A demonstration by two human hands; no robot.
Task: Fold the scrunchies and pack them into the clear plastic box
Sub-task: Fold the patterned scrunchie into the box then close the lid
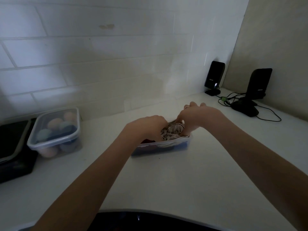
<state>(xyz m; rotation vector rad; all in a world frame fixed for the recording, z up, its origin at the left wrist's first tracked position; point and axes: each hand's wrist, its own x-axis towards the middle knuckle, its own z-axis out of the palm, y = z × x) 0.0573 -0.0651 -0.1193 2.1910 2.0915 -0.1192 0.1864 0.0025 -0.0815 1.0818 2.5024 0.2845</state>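
Note:
A clear plastic box [166,145] sits on the white counter at the middle of the view. Inside it lies a pale striped scrunchie [171,132], with a dark red scrunchie [148,141] to its left and blue fabric low at the right end. My left hand [148,126] reaches down into the box's left part, fingers curled and hidden behind the knuckles. My right hand [198,117] comes over the box's far right side and its fingers pinch the striped scrunchie.
A lidded clear container [55,132] with pastel round items stands at the left beside a black device [13,147]. Two black speakers [215,77] [256,89] with cables stand at the back right corner. A tiled wall runs behind the counter.

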